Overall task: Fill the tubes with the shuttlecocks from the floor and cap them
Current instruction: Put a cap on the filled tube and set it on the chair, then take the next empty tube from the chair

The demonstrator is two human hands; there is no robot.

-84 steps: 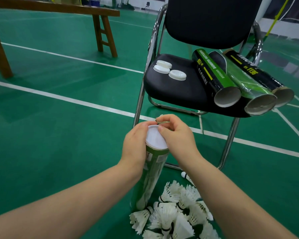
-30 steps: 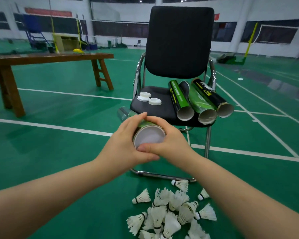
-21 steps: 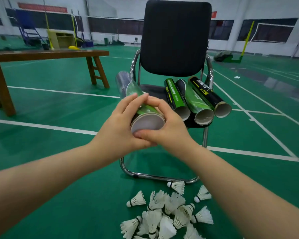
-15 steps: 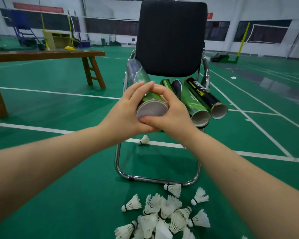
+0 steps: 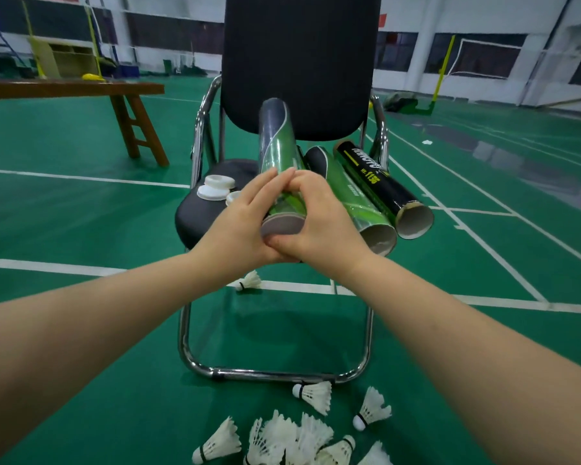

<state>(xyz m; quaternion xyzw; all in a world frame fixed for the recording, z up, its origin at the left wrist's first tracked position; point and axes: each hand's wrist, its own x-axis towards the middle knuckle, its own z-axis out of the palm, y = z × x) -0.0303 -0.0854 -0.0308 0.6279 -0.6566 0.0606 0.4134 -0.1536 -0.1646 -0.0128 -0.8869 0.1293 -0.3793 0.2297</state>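
Chair [image 5: 299, 62]: 2 open tubes [image 5: 349, 196] along seat's right edge | third tube [image 5: 279, 156] slants over seat's front edge; your left hand [image 5: 239, 229] and right hand [image 5: 322, 226] wrap its closed near end | shuttlecocks [image 5: 292, 437] heaped on floor [image 5: 81, 213] | caps [image 5: 212, 189] at seat's left edge

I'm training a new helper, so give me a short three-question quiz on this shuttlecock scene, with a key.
1. True or false: the left hand and the right hand both hold the capped tube.
2. Where do the loose caps lie? A: in a bag. B: on the chair seat. C: on a shelf.
3. Fill in: the near end of the black tube is ____.
Key: 1 true. 2 B. 3 open.
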